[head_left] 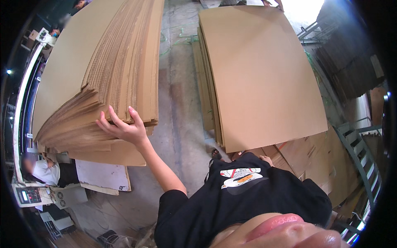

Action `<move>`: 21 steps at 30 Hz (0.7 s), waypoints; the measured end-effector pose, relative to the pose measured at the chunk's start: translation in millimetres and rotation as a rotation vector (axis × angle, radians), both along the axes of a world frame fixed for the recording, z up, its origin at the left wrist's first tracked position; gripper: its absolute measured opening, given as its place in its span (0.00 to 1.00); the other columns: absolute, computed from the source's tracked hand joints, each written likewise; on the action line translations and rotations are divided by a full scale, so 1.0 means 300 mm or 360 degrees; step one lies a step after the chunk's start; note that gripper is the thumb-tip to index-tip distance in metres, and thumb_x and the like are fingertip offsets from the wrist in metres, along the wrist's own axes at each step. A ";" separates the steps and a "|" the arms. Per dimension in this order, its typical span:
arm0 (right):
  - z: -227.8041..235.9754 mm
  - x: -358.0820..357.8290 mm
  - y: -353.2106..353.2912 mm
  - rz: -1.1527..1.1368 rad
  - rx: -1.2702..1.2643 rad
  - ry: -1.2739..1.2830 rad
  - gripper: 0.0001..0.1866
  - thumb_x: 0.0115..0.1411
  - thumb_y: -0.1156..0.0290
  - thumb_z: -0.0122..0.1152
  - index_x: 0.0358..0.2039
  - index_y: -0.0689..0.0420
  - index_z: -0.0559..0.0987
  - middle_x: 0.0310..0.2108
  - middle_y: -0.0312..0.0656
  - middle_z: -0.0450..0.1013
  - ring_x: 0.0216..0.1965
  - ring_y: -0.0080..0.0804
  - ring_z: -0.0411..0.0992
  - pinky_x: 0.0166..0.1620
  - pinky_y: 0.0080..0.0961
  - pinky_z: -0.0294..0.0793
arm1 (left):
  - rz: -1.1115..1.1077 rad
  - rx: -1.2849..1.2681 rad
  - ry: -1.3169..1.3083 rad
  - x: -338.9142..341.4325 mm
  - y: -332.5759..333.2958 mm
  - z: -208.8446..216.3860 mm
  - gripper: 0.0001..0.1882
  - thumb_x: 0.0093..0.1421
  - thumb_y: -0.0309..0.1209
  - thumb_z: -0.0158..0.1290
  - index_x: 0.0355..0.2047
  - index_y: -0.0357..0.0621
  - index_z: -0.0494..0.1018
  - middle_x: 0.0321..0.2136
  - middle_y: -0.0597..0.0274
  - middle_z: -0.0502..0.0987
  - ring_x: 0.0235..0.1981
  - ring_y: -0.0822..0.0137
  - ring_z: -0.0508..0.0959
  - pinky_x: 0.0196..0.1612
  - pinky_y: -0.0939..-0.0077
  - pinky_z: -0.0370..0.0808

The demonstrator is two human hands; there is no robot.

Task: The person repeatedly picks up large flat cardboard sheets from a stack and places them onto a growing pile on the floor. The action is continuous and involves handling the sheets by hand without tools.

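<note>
My left hand (124,129) rests against the near corner of a tall stack of brown cardboard sheets (124,62), fingers spread and open. The sheets' layered edges face me and fan out at the lower left. My right hand (266,160) shows only in part, low beside my black shirt, close to the near edge of a large flat cardboard sheet (264,78). Its fingers are mostly hidden, so I cannot tell whether it grips anything. That sheet lies on top of a second stack (206,82) on the right.
At the sheet's far edge are a co-worker's hands (266,3). Another person in a white top (45,171) is at the left, by a machine with a control panel (28,196). A grey concrete aisle (175,95) runs between the stacks. A metal stair-like frame (359,153) stands right.
</note>
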State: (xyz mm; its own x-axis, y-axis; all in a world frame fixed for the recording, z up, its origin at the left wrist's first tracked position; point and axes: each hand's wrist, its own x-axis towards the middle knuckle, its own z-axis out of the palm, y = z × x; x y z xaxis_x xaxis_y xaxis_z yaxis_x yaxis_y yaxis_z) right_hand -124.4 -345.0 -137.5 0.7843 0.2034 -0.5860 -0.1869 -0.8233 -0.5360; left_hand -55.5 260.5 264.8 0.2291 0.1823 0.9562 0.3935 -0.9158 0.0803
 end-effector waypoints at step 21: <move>0.037 -0.195 -0.145 -0.1403 -0.0300 -0.0138 0.26 0.52 0.50 0.51 0.33 0.64 0.80 0.36 0.58 0.75 0.42 0.52 0.74 0.46 0.40 0.72 | -0.0046 0.0236 -0.0006 0.007 -0.070 0.045 0.24 0.59 0.41 0.52 0.52 0.41 0.67 0.50 0.49 0.64 0.54 0.47 0.64 0.57 0.48 0.61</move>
